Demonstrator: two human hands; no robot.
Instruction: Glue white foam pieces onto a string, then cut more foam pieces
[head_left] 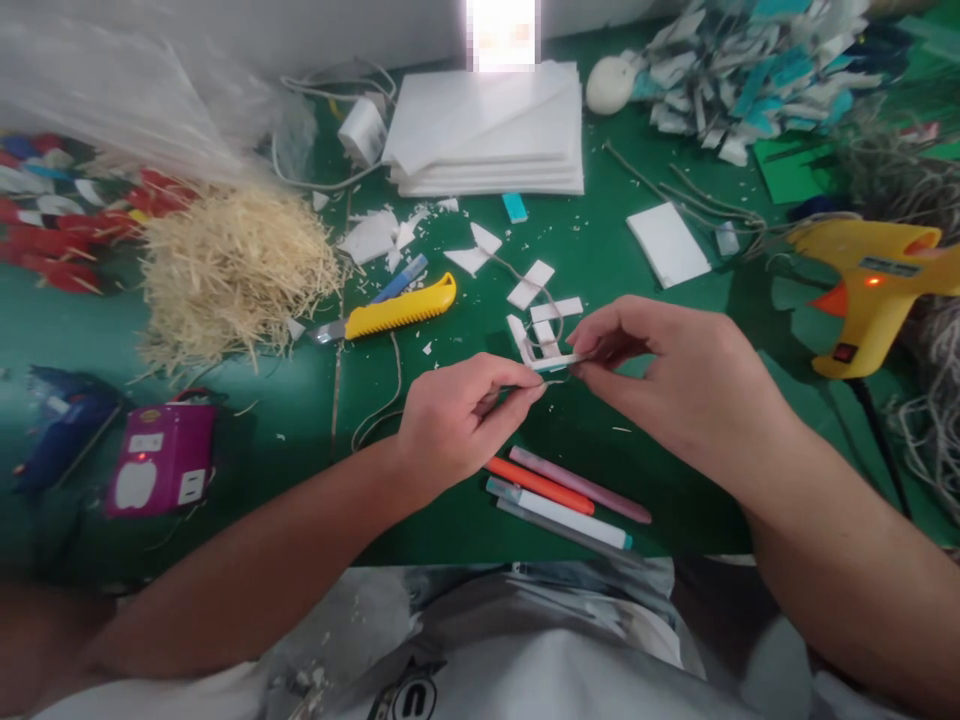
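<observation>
Over a green table (pixel 300 400), my two hands meet on a small white foam strip (pixel 556 362) with a thin grey cord at it. My left hand (pixel 461 415) is closed in a pinch on the strip's left end. My right hand (pixel 675 375) pinches the right end with thumb and fingertips. More small white foam pieces (pixel 541 312) lie just beyond the strip. Several marker pens (pixel 562 495) lie side by side right below my hands.
A yellow utility knife (pixel 390 315) lies left of centre beside a pile of straw (pixel 232 270). A yellow glue gun (pixel 874 290) stands at the right. White foam sheets (pixel 487 130) are stacked at the back, a purple box (pixel 161 458) sits at the left, and cords cross the table.
</observation>
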